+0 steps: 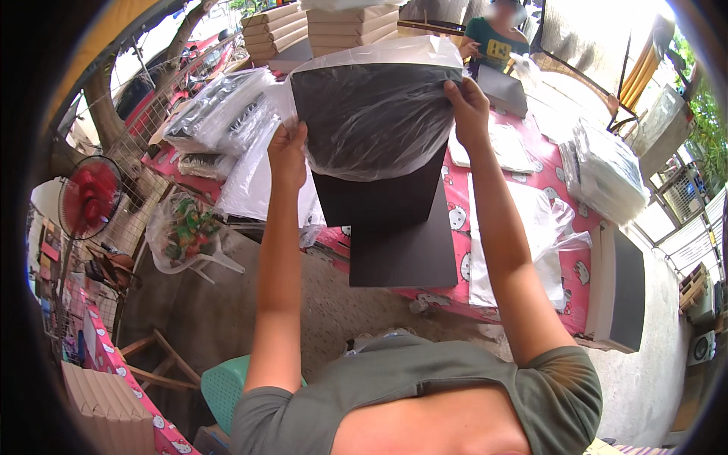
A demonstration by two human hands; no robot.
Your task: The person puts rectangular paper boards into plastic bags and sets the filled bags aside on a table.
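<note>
1. Currently, a black panel [379, 201] is being held up over the near edge of the pink patterned table [580, 220].
2. Its upper part is showing through a clear plastic bag [375, 114], whose fine, glossy wrinkles are turning the black greyish; its lower part is sticking out bare, matt, dark and straight-edged.
3. One end of the bag is reaching past the panel's far edge as a milky strip, while the other is curving loosely across the panel's face.
4. The left hand [288, 152] is gripping the bag's left side, its fingers curling in.
5. The right hand [469, 106] is pinching the bag at the upper right corner, thumb pressing on top; whether it is also gripping the panel, I cannot tell.
6. A second black panel [402, 262] is jutting over the table's near edge; whether it is joining the first, I cannot tell.
7. On the table's right half, white plastic sheets [547, 265] are lying flat; on its left half, wrapped dark pieces [216, 110] are lying piled.
8. At the table's far side, another person [497, 45] is facing this way, near a dark box [500, 91].
</note>
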